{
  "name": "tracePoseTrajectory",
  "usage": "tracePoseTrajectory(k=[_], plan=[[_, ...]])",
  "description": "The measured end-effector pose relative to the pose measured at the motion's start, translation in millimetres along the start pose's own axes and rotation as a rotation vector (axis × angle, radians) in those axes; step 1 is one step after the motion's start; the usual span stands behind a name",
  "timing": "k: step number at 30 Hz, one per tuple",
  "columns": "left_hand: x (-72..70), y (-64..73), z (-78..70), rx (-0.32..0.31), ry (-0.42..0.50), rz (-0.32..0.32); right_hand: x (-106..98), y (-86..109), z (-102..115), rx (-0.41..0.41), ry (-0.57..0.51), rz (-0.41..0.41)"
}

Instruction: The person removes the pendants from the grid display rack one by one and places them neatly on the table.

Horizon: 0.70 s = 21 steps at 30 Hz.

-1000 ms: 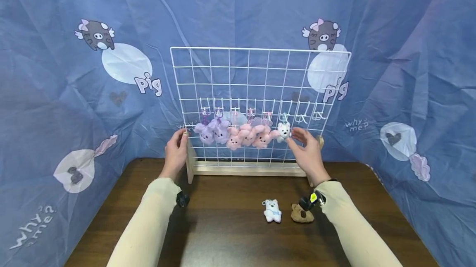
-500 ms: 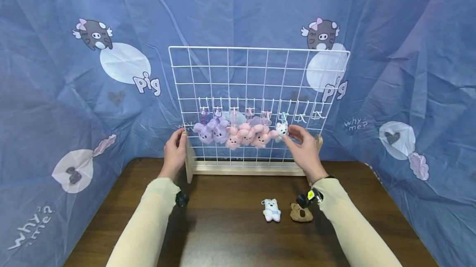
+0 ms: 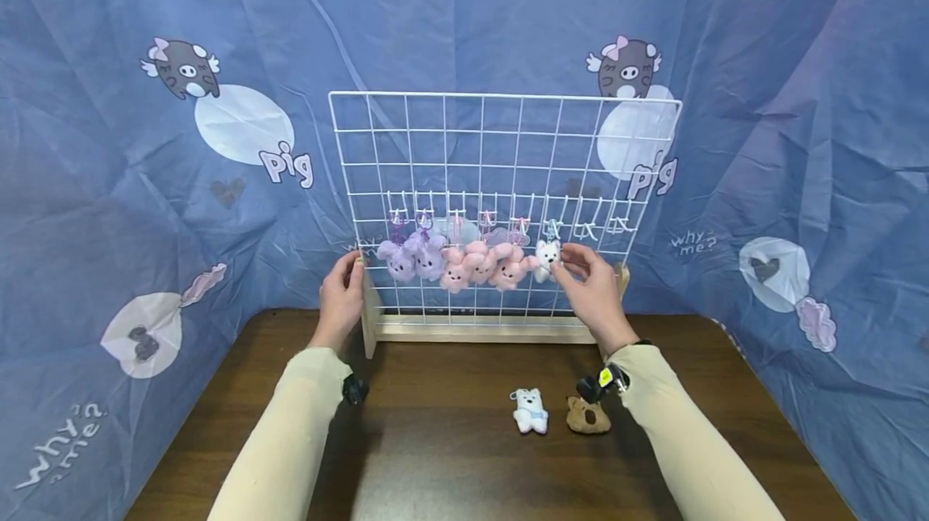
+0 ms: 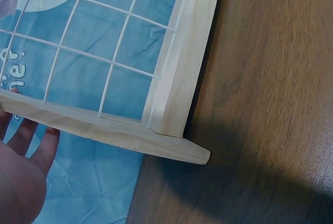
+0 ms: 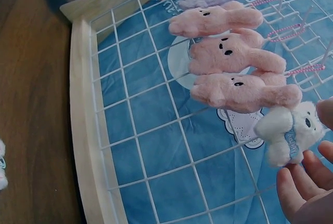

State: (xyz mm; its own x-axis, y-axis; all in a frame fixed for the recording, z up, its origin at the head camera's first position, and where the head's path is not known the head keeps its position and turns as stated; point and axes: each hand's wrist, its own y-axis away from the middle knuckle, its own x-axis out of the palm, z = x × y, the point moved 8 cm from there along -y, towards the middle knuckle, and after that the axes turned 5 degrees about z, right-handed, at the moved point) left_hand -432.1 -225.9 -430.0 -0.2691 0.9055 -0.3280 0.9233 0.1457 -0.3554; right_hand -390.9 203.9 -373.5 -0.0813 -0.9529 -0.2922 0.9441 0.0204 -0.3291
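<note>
A white bear plush keychain (image 3: pixel 548 256) with a pale blue scarf hangs by its light blue chain on a hook of the white wire grid rack (image 3: pixel 501 152). My right hand (image 3: pixel 593 287) holds it, thumb at its head and fingers at its side, as the right wrist view shows. To its left hang three pink rabbit plush keychains (image 5: pixel 237 52) and two purple plush keychains (image 3: pixel 428 256). My left hand (image 3: pixel 341 299) grips the rack's left wooden upright (image 4: pixel 99 133), fingers partly hidden behind it.
Two bare hooks (image 3: pixel 601 228) stand right of the bear. On the brown table (image 3: pixel 435 464), in front of the rack, lie another white bear plush (image 3: pixel 531 411) and a brown plush (image 3: pixel 588 416). A blue printed cloth (image 3: pixel 464 13) closes in the back and sides.
The white bear has shifted slightly left and turned a little under my right fingers. My right hand has moved a bit left with it; my left hand keeps its place on the upright.
</note>
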Motion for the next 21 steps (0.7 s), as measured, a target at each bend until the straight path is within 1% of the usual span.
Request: tracePoseTrajectory(k=[9, 14, 18, 21], plan=[[-0.3, 0.0, 1.4, -0.002, 0.004, 0.003, -2.0, -0.8, -2.0, 0.023, 0.086, -0.005], [0.5, -0.4, 2.1, -0.001, -0.013, 0.005, -2.8, -1.6, -2.9, 0.034, 0.115, -0.002], [0.4, -0.2, 0.8, 0.004, -0.029, -0.007, -2.3, -3.0, -3.5, 0.053, 0.118, 0.002], [-0.4, -0.6, -0.2, 0.006, -0.027, -0.015, -1.8, -4.7, -2.6, 0.057, 0.098, 0.005]])
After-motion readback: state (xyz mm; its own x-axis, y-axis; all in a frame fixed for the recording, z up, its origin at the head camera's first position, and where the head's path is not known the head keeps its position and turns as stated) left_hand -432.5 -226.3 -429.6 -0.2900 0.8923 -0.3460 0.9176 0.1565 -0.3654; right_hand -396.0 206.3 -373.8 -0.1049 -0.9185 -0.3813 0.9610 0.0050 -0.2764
